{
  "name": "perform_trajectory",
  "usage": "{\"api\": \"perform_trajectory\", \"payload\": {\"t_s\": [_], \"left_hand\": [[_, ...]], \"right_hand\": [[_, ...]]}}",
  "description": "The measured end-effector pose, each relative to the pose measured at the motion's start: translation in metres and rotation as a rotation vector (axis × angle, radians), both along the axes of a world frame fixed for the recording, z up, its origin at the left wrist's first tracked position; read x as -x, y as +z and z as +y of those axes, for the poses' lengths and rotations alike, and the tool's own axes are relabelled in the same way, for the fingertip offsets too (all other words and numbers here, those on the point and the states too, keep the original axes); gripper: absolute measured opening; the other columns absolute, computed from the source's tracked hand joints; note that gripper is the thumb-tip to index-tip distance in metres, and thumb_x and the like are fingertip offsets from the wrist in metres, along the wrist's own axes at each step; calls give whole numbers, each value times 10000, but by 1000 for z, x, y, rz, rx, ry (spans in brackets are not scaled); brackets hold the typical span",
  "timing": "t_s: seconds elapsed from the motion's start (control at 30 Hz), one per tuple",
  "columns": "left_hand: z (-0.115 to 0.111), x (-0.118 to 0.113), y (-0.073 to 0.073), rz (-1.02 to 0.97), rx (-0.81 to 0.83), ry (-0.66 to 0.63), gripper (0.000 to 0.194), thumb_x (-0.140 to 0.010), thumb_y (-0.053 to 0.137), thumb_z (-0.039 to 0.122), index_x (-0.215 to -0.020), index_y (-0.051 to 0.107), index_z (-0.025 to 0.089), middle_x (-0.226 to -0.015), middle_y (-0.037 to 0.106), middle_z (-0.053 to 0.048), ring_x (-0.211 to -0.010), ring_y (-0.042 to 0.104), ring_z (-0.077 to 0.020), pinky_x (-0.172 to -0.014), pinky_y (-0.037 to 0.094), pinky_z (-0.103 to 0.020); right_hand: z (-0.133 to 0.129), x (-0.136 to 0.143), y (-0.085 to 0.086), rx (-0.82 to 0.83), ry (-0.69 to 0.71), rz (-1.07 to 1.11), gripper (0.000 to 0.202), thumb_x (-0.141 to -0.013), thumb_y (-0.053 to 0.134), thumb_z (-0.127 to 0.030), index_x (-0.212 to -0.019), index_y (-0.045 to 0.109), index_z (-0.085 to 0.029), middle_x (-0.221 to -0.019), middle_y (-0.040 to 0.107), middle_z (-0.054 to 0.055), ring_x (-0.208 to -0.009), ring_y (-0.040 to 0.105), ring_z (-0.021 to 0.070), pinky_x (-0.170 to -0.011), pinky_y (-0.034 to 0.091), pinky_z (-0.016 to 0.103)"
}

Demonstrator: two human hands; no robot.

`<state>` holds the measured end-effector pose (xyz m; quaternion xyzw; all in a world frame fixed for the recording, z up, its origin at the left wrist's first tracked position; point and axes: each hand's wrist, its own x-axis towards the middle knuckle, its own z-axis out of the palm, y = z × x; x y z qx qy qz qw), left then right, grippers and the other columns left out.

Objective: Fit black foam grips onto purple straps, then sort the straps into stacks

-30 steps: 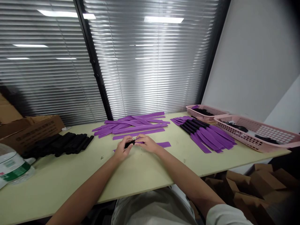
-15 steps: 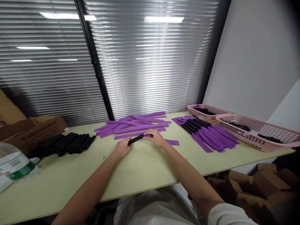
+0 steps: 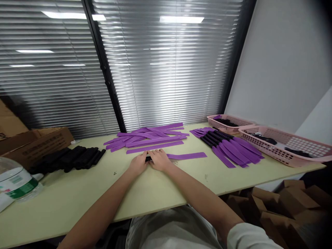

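Low over the table, my left hand (image 3: 138, 163) is closed around one end of a black ribbed tube-shaped grip (image 3: 148, 158). Fingers of my right hand (image 3: 160, 160) wrap the other end, right beside the left, so only a short bit of the grip shows between them. A flat purple strap (image 3: 188, 156) runs out from under my right hand and lies toward the right. How far the strap reaches inside the grip is hidden. Behind my hands lies a loose pile of purple straps (image 3: 147, 136).
Straps fitted with black grips (image 3: 230, 148) lie in a row at right, before two pink baskets (image 3: 280, 152) holding black items. Black grips (image 3: 77, 158) are heaped at left, near a cardboard box (image 3: 38, 143) and a plastic bottle (image 3: 19, 181). Blinds (image 3: 168, 86) stand behind the table.
My right hand has moved left against my left hand, covering most of the grip. The purple strap now stretches out farther on the right. The grip sits slightly lower.
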<state>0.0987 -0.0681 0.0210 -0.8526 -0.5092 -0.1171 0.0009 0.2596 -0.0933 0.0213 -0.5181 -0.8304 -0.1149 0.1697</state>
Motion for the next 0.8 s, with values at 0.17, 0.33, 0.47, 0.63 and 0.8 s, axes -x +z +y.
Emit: {"api": "perform_trajectory", "payload": {"t_s": [0.17, 0.33, 0.47, 0.63, 0.8], "left_hand": [[2, 2, 0, -7, -9, 12, 417, -838, 445, 174, -1252, 428, 208, -939, 674, -105, -866, 655, -282, -650, 446, -311], [2, 1, 2, -9, -22, 25, 409, -851, 447, 213, -1259, 419, 217, -878, 665, -105, -823, 655, -290, -641, 452, -322], [4, 0, 4, 8, -26, 23, 403, -842, 446, 193, -1244, 426, 219, -897, 670, -106, -840, 656, -295, -662, 463, -332], [8, -1, 7, -7, -7, 35, 390, -831, 461, 182, -1219, 450, 220, -925, 675, -115, -883, 654, -310, -707, 469, -354], [12, 1, 10, -46, 16, 47, 341, -836, 456, 191, -1175, 484, 217, -875, 668, -109, -844, 653, -296, -695, 455, -345]], "right_hand": [[1, 7, -2, 139, -100, -51, 403, -858, 477, -326, -1237, 503, -190, -1034, 684, 102, -882, 655, 268, -720, 478, 365], [5, 1, 0, 143, -137, -77, 311, -902, 450, -395, -1100, 588, -198, -959, 701, 96, -847, 673, 261, -698, 493, 349], [8, -1, 2, 135, -149, -91, 283, -927, 434, -382, -1090, 593, -213, -951, 709, 83, -852, 676, 253, -703, 495, 344], [11, -4, 4, 124, -156, -107, 273, -944, 429, -380, -1092, 589, -216, -986, 708, 86, -866, 673, 240, -715, 491, 330], [15, -9, 4, 85, -143, -135, 256, -956, 411, -329, -1118, 570, -211, -1033, 692, 92, -889, 659, 238, -721, 478, 329]]}}
